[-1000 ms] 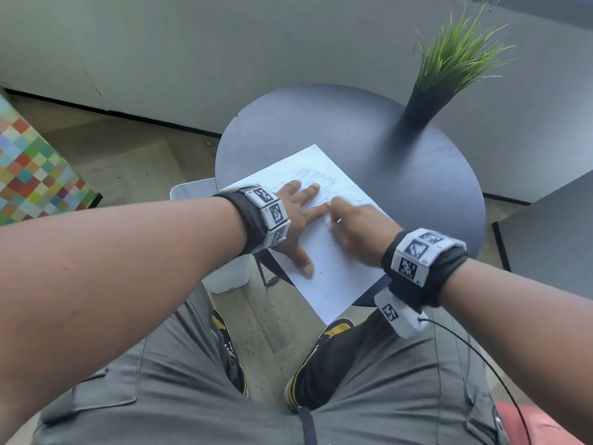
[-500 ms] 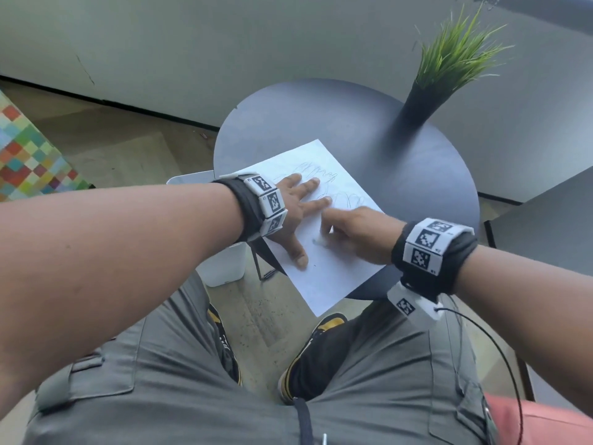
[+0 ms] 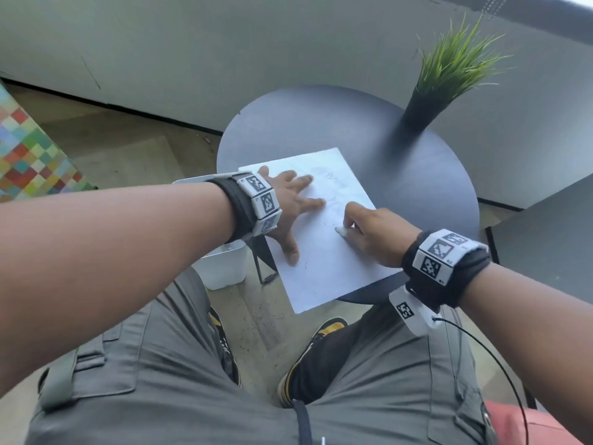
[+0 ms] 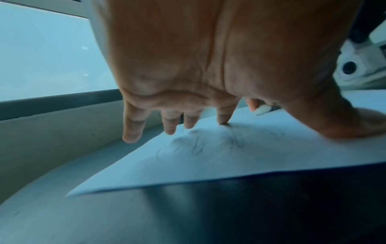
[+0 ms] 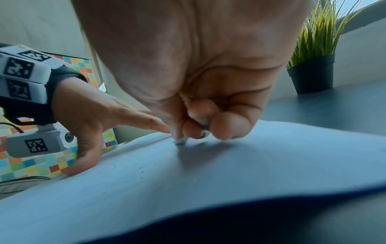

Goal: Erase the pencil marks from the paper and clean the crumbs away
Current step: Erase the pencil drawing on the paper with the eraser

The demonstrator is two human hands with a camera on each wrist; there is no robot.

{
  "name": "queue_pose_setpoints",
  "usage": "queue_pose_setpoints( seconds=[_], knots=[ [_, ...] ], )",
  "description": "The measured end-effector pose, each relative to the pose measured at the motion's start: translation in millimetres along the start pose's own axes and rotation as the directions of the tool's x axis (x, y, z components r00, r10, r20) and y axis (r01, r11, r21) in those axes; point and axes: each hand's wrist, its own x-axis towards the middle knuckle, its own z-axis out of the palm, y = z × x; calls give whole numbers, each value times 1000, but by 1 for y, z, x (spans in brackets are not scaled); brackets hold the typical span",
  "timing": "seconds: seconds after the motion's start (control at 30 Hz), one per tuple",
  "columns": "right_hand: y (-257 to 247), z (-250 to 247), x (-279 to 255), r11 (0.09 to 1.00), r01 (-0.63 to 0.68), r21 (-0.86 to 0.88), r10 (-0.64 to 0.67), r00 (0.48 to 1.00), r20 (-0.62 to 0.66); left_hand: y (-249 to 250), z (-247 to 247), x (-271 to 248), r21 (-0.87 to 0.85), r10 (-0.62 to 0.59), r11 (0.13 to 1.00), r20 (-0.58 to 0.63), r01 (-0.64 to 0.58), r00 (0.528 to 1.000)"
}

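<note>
A white sheet of paper [image 3: 324, 252] lies on the round dark table [image 3: 417, 194], its near corner hanging over the table edge. Faint pencil marks [image 4: 196, 145] remain near its far end, and small dark crumbs [image 5: 142, 170] dot the sheet. My left hand [image 3: 292, 207] lies flat on the paper's left side with fingers spread, pressing it down. My right hand [image 3: 365, 232] pinches a small white eraser [image 3: 340, 231] and holds its tip against the paper. In the right wrist view the eraser [image 5: 180, 141] shows under the curled fingers.
A potted green plant [image 3: 449, 72] in a black pot stands at the table's far right. A white bin [image 3: 224, 261] sits on the floor under the table's left side. Another dark surface [image 3: 552, 232] lies to the right, and a colourful checkered panel [image 3: 29, 155] at left.
My right hand has drawn the eraser back toward me along the paper. The left hand stays flat on the sheet. The pencil marks look fainter than a second ago.
</note>
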Motion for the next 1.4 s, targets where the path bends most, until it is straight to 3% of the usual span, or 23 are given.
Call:
queue_pose_setpoints(
  seconds=[0.07, 0.2, 0.33, 0.47, 0.57, 0.63, 0.67, 0.7, 0.77, 0.83, 0.9, 1.0, 1.03, 1.13, 1.27, 1.33, 1.4],
  knots=[
    [1, 2, -8, 999, 27, -16, -26, 998, 61, -10, 6, -5, -60, -65, 996, -55, 62, 996],
    [2, 0, -14, 999, 47, 3, -47, 988, 146, -17, 26, -16, -171, -131, 977, -26, 124, 991],
    [-9, 2, 3, 998, 43, 40, -46, 995, 87, -11, 34, -19, -185, -108, 977, -5, 105, 994],
    [-19, -4, 27, 997, -71, 17, 72, 996, -52, -16, 34, -17, -179, -83, 980, 1, 82, 997],
    [-39, 1, 23, 997, 75, -25, -75, 997, 16, -18, 34, -15, -173, -68, 983, -2, 67, 998],
    [-55, 6, 12, 966, 256, -42, -246, 954, 170, -17, 36, -13, -165, -60, 985, -6, 58, 998],
    [-58, 5, 12, 957, 287, -46, -272, 940, 206, -17, 37, -13, -162, -59, 985, -9, 57, 998],
    [-56, 3, 16, 964, 260, -56, -246, 951, 185, -18, 37, -12, -159, -60, 986, -11, 58, 998],
    [-43, -5, 32, 996, 82, -38, -79, 995, 56, -17, 37, -11, -160, -67, 985, -11, 64, 998],
    [-35, -7, 37, 999, -31, -32, 30, 999, -33, -16, 36, -10, -161, -71, 985, -11, 68, 997],
    [-46, -3, 29, 995, 62, -79, -61, 998, 15, -15, 34, -9, -154, -72, 986, -7, 70, 997],
    [-65, 6, 15, 956, 286, -60, -269, 943, 197, -16, 32, -8, -152, -67, 986, -1, 66, 998],
    [-63, 4, 17, 962, 267, -57, -252, 949, 190, -16, 32, -8, -151, -63, 987, 2, 63, 998],
    [-34, -6, 31, 999, 39, -13, -38, 997, 71, -18, 34, -9, -159, -56, 986, -8, 54, 998],
    [-9, -9, 36, 989, -150, 16, 150, 989, -8, -24, 42, -13, -189, -50, 981, -28, 44, 998],
    [-14, -7, 35, 982, -185, 36, 187, 981, -55, -24, 43, -12, -197, -51, 979, -37, 42, 998],
    [-30, -4, 30, 992, -115, 60, 119, 992, -51, -20, 43, -11, -208, -61, 977, -42, 51, 997]
  ],
)
